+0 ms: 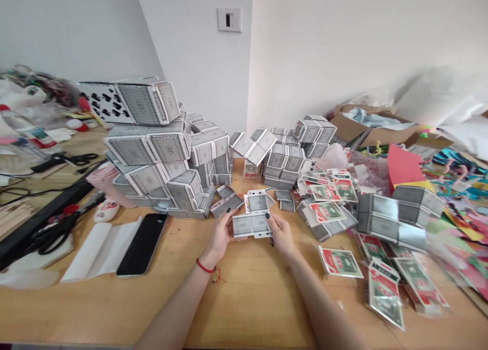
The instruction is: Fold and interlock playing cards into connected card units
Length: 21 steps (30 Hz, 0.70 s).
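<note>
Both of my hands hold a small piece folded from grey-backed playing cards [252, 220] just above the wooden table [244, 294]. My left hand [220, 236] pinches its left end, a red string round the wrist. My right hand [279, 234] grips its right end with dark-painted nails. Loose folded cards [227, 199] lie just beyond the piece.
A tall stack of card cubes [160, 151] stands at the back left, a smaller stack [284, 159] behind centre. A black phone [143, 243] and white paper [97, 248] lie left. Red-and-green card packs [340, 262] and more cubes [400, 212] crowd the right, with coloured paper clutter beyond.
</note>
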Each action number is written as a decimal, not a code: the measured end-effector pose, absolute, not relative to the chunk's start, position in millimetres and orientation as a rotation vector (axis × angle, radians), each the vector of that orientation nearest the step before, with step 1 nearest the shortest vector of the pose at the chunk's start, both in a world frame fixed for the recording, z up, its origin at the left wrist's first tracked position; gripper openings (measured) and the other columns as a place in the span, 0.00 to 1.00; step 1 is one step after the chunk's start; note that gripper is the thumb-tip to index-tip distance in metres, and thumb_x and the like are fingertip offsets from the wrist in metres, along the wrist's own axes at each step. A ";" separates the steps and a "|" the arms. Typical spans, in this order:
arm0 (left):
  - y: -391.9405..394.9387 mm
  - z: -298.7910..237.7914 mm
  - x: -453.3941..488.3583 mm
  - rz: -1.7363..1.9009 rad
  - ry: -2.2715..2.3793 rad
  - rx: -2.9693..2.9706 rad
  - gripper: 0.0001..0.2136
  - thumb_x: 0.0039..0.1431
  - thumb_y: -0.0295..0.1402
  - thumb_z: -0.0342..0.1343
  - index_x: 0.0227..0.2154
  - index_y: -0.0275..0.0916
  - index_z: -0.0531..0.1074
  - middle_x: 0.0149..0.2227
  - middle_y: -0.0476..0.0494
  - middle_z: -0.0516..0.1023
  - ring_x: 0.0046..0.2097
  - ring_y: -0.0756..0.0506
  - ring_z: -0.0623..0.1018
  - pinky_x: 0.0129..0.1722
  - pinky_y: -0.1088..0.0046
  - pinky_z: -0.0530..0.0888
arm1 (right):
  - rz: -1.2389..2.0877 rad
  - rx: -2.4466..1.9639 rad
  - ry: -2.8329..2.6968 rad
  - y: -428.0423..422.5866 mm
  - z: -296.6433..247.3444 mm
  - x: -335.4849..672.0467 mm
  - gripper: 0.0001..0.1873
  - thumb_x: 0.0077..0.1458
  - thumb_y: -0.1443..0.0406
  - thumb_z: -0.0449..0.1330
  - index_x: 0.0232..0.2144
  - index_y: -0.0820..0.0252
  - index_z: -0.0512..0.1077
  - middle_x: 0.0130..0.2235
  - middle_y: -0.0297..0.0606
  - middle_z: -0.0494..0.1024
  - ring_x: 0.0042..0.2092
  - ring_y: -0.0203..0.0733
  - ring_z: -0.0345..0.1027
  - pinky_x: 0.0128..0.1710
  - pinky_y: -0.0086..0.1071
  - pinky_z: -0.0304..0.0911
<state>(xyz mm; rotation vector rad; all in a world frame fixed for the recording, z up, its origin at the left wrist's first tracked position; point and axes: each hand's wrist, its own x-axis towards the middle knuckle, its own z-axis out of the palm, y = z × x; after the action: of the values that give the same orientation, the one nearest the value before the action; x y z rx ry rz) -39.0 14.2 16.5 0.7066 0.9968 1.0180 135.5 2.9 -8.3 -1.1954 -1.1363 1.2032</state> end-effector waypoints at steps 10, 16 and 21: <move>10.1 18.2 -36.1 0.878 0.816 0.742 0.13 0.44 0.29 0.56 0.36 0.35 0.70 0.40 0.40 0.75 0.39 0.44 0.75 0.39 0.65 0.72 | 1.185 -1.200 -1.037 4.0 -5.2 141.8 0.20 0.45 0.49 0.55 0.19 0.61 0.65 0.15 0.27 0.58 0.16 0.29 0.47 0.13 0.25 0.43; 15.1 16.1 -45.0 0.820 0.978 0.952 0.13 0.41 0.31 0.58 0.34 0.35 0.72 0.34 0.44 0.77 0.35 0.45 0.76 0.34 0.71 0.71 | 1.340 -1.163 -1.121 2.0 0.9 139.5 0.19 0.43 0.51 0.58 0.22 0.63 0.71 0.15 0.28 0.60 0.15 0.29 0.47 0.13 0.25 0.43; 20.8 14.6 -48.9 0.941 1.000 1.036 0.15 0.37 0.28 0.60 0.34 0.35 0.72 0.35 0.43 0.77 0.39 0.44 0.75 0.40 0.68 0.69 | 1.298 -1.211 -1.031 4.2 -4.1 139.4 0.24 0.49 0.49 0.49 0.31 0.63 0.73 0.13 0.28 0.60 0.14 0.31 0.50 0.14 0.26 0.48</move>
<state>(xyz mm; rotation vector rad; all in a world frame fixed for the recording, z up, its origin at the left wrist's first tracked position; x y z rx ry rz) -48.9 20.8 14.6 1.0360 1.0001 0.9407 139.4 4.2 -4.1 -1.2115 -1.0305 1.2979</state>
